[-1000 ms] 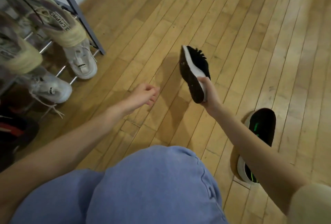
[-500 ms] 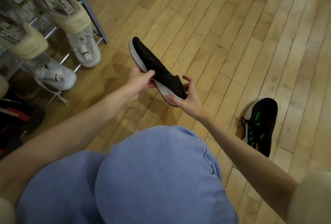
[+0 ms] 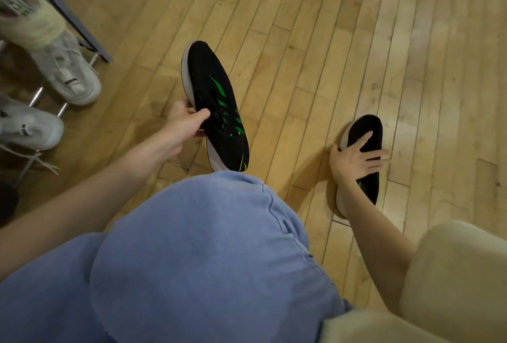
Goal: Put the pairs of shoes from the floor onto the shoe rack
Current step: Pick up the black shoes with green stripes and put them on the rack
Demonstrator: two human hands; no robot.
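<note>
My left hand grips a black shoe with green marks and a white sole, held above the floor with its toe pointing away. Its mate, a second black shoe, lies on the wooden floor at the right. My right hand rests on top of it, fingers spread across its upper. The shoe rack stands at the far left with a dark metal frame.
White sneakers sit on the rack's lower bars, with pale shoes above them. A dark shoe shows at the left edge. My knee in blue trousers fills the lower middle.
The first black shoe passed from my right hand to my left. My right hand then moved right and down onto the second shoe on the floor.
</note>
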